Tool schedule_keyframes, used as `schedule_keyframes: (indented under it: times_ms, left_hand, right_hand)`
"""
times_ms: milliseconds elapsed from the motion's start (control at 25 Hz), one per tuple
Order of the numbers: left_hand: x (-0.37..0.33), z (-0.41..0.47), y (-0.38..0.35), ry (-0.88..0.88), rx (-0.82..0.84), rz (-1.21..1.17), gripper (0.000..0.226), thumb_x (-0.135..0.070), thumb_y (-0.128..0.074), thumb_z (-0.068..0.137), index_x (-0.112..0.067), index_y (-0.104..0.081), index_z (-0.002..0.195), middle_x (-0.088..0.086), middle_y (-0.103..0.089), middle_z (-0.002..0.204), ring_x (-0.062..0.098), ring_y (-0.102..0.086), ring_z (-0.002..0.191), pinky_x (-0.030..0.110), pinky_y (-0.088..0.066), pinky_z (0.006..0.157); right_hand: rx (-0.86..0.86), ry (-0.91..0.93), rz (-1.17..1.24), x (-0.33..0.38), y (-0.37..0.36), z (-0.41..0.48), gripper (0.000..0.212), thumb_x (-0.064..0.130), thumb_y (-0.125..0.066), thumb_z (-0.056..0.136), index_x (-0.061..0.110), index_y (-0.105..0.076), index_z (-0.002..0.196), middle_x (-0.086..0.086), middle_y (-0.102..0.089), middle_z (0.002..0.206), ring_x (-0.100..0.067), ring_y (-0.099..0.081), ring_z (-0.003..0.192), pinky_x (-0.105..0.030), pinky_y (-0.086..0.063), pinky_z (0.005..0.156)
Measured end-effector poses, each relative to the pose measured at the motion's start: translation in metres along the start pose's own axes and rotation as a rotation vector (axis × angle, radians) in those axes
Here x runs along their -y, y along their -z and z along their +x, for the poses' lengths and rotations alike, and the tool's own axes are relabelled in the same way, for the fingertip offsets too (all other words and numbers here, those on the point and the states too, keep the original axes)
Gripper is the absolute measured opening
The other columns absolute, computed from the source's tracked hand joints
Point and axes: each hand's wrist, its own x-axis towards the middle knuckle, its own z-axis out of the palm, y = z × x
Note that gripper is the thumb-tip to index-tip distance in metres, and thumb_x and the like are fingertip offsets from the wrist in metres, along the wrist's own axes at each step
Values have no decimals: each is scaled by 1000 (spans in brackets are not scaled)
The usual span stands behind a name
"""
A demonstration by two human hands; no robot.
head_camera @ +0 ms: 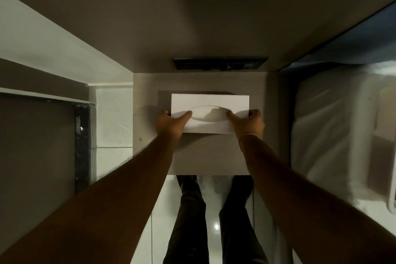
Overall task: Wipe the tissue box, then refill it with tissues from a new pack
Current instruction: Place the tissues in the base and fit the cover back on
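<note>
Two hands clamped on white tissue box (pixel 211 100): left hand (pixel 171 123) gripping left end, right hand (pixel 248 123) gripping right end, over small wooden table (pixel 205 156).

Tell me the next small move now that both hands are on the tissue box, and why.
Probably lift the tissue box straight up off the bedside table. The left hand and right hand grip its two ends, thumbs on top beside the oval opening, and no tissue shows there. No cloth or new pack is in view, so it likely needs carrying or opening first.
</note>
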Motion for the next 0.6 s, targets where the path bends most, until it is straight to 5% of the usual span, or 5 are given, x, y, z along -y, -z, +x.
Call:
schedule_keyframes:
  times_ms: [240,440,600]
  left_hand:
    - [-2,-1,-2,1,-7,-9,56,-37,-96,73,-15,-67,115,-5,-67,102,14,-66,87,21,-50,68]
    - [-2,-1,-5,37,57,-29,44,-31,-92,78,-22,-68,114,-4,-67,106,13,-63,86,28,-50,77]
    - [-6,8,-3,28,93,43,56,-33,-93,76,-11,-72,123,2,-72,116,22,-68,101,32,-55,84]
  right_hand:
    - [9,10,-27,0,-2,7,64,53,-94,65,30,-57,112,10,-62,103,-16,-64,93,-32,-59,78]
    - [22,1,-35,0,-3,10,65,48,-95,68,27,-55,115,8,-61,107,-18,-62,97,-39,-60,86]
    - [29,-13,-31,1,-2,12,65,46,-95,68,26,-55,115,7,-62,106,-19,-63,97,-40,-61,87]
